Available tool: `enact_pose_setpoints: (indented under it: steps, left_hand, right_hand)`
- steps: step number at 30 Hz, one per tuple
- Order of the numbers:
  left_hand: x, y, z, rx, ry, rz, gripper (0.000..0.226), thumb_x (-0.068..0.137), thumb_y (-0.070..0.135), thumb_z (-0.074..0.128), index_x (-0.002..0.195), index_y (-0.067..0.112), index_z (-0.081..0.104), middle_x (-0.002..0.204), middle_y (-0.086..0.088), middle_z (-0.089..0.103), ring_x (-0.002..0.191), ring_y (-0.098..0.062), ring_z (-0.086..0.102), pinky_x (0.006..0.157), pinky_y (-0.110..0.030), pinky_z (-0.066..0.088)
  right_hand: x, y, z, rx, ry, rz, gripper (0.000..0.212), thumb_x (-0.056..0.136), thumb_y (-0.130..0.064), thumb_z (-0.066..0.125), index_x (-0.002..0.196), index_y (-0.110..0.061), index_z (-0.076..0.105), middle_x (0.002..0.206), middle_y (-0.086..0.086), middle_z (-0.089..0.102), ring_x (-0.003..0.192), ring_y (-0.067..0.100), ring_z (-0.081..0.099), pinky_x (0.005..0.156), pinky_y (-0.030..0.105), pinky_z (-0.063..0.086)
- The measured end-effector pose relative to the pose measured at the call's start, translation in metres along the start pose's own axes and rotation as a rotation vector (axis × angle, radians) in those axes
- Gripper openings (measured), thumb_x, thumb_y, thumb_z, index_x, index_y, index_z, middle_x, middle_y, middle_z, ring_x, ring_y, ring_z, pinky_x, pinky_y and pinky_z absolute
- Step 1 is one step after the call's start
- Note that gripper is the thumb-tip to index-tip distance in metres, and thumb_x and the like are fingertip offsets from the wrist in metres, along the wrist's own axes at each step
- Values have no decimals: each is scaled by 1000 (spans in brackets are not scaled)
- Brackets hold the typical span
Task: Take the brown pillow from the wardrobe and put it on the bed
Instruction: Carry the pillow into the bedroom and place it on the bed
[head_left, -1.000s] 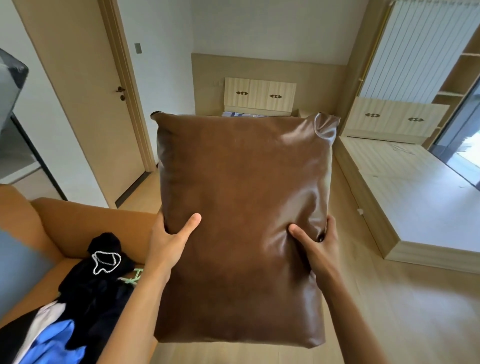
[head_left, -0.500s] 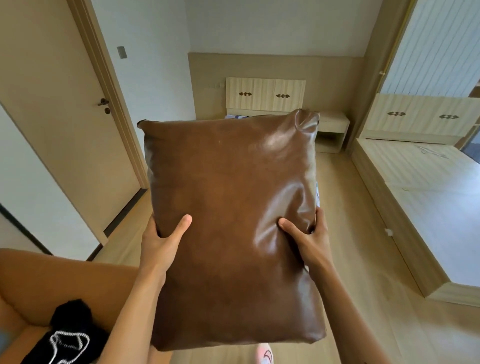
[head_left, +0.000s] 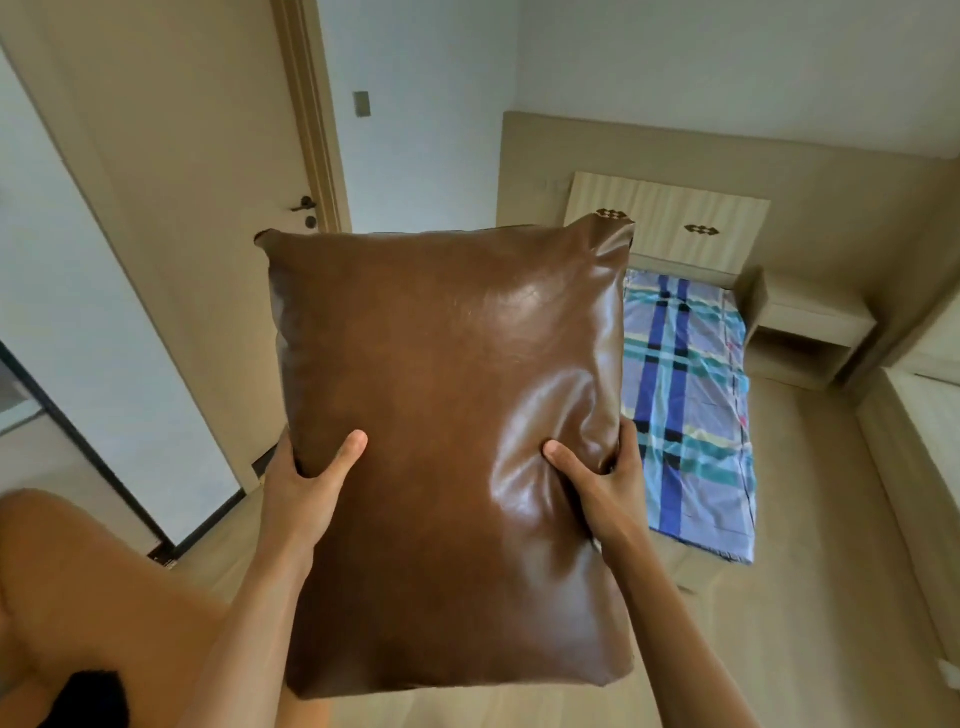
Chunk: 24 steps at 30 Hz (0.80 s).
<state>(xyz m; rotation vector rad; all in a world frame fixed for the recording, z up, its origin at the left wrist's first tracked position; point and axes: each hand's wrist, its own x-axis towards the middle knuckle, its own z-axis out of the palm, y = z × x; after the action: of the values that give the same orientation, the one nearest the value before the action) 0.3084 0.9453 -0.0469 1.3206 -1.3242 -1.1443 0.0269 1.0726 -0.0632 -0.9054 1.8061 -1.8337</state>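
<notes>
A large glossy brown pillow (head_left: 447, 447) fills the middle of the view, held upright in front of me. My left hand (head_left: 306, 483) grips its left edge with the thumb across the front. My right hand (head_left: 602, 483) grips its right edge, thumb pressed into the leather. Behind the pillow to the right lies the bed (head_left: 685, 410), covered with a blue, teal and lilac checked sheet. The pillow hides the bed's left part.
A closed beige door (head_left: 208, 218) stands at the left. An orange sofa (head_left: 93, 587) with a dark garment (head_left: 93, 699) is at the lower left. A bedside shelf (head_left: 810, 327) sits right of the bed, and a raised wooden platform (head_left: 919, 436) runs along the right edge.
The view has swung left and moved forward: the checked bed now shows behind the pillow's right side. Both hands keep the same hold on the pillow. The sofa has slid toward the lower left.
</notes>
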Motion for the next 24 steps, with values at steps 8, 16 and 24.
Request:
enact_pose_setpoints:
  steps: [8,16,24]
  left_hand:
    - [169,-9,65,-10,68,-24,93,63,78,74,144,41,48,127,13,58,112,-17,55,97,-42,50]
    - [331,12,111,-1,80,13,90,66,73,79,143,36,51,128,15,61,111,-13,58,97,-33,48]
    - [486,20,138,109,84,44,94,63,76,76,143,35,52,135,11,65,121,-16,63,105,-40,52]
  right_hand:
    - [171,35,86,26,-78,8,74,59,-61,95,121,-42,60,111,-15,78,97,6,77,86,35,63]
    - [324,58,170,44,-71,30,67,65,-51,94,122,-40,61,111,-14,78,97,7,77,78,25,63]
    - [452,96,265,106,-36,32,74,60,-60,94,123,-40,61,114,-13,77,101,6,76,79,23,63]
